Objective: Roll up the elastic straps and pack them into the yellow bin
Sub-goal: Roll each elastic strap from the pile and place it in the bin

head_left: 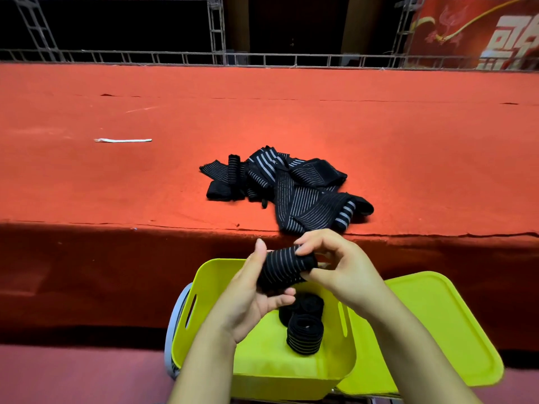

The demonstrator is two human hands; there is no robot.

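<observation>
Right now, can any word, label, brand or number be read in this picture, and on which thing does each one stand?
Red banner, top right behind the metal truss: large pale characters, cut off by the frame edge, not readable.
Black striped elastic straps, rolled strap in both hands, yellow bin, yellow lid: no text visible.
White strip on the red carpet: no text visible.

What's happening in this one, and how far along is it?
A person is rolling a black striped elastic strap between both hands, the left hand cupping the roll and the right hand pinching its end, just above the open yellow bin. Two finished rolls already sit in the bin. A tangled pile of unrolled straps waits on the red-covered platform, so the job is partly done. The bin's lid lies beside it.
</observation>
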